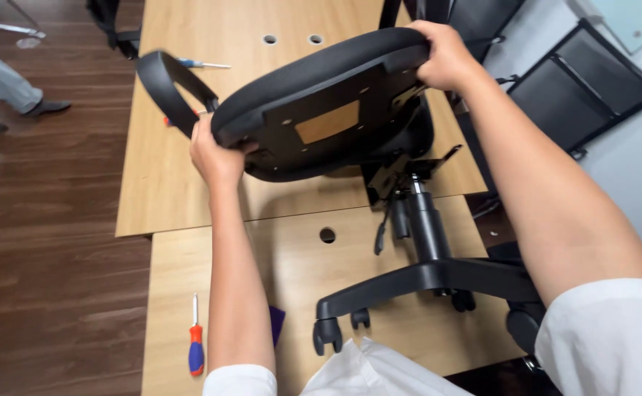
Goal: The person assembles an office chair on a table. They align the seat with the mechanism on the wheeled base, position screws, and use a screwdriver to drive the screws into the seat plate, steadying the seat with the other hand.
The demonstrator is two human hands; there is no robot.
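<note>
Gripping the black chair seat (328, 110), tilted up over the wooden tabletop (167, 176), underside facing me. My left hand (217, 152) clamps the near-left rim beside the armrest (167, 88); my right hand (444, 55) closes over the far edge. Wheeled chair base (423, 275) stands just below. Screwdriver (196, 345) lies near my left forearm.

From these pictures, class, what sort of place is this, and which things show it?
Probably an office or workroom set up for furniture assembly: both hands hold a chair seat above its wheeled base, on wooden desks, with a screwdriver nearby.
</note>
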